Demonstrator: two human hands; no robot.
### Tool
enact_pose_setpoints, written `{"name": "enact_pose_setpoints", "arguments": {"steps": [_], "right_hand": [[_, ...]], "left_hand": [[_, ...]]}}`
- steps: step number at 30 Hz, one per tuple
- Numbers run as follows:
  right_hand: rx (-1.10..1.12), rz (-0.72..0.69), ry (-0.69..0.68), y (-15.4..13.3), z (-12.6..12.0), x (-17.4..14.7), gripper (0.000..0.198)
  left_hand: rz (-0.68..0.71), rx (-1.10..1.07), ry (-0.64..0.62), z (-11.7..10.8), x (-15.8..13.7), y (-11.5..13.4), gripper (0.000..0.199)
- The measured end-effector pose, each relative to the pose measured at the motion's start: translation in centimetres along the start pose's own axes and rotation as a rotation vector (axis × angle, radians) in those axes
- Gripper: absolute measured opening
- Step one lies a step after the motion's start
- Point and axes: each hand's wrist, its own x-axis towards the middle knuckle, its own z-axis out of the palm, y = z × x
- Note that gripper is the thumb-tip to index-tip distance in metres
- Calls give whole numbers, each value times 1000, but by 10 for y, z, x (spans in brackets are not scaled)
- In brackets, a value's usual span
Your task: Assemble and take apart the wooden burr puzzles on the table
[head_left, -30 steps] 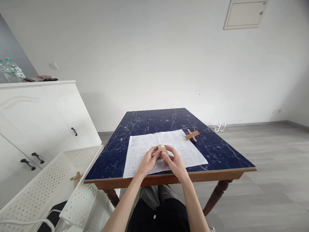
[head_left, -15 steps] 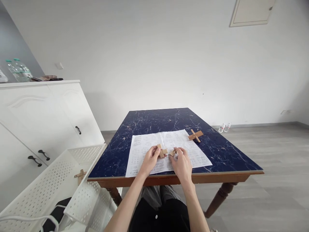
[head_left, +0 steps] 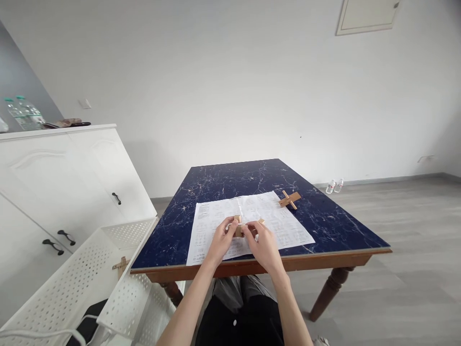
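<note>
My left hand (head_left: 222, 237) is closed around light wooden burr-puzzle pieces (head_left: 237, 219), held just above a printed instruction sheet (head_left: 209, 230). My right hand (head_left: 262, 240) is closed too, its thumb and fingertips pinching the right side of these pieces. Another small wooden block (head_left: 261, 221) shows just beyond the right fingers; whether it is held or lies on the paper I cannot tell. The fingers hide much of the joined pieces.
A crossed wooden plate-and-stick piece (head_left: 290, 199) lies at the sheet's far right corner on the blue marbled table (head_left: 230, 178). Left of the table stands a white perforated basket (head_left: 82, 259) with a wooden piece (head_left: 121, 265) inside, beside a white cabinet (head_left: 90, 168).
My right hand has moved left, from apart to touching the wooden pieces in my left hand. The left hand stays nearly in place. The view has shifted slightly.
</note>
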Motion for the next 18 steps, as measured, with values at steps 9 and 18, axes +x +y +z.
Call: {"name": "enact_pose_setpoints", "arguments": {"steps": [9,18], "right_hand": [[135,157,28,2,0,1,46],[322,313,75,-1,-1,2,56]], "left_hand": [[43,42,-17,2,0,1,55],[162,111,-82,5,-9,13,43]]}}
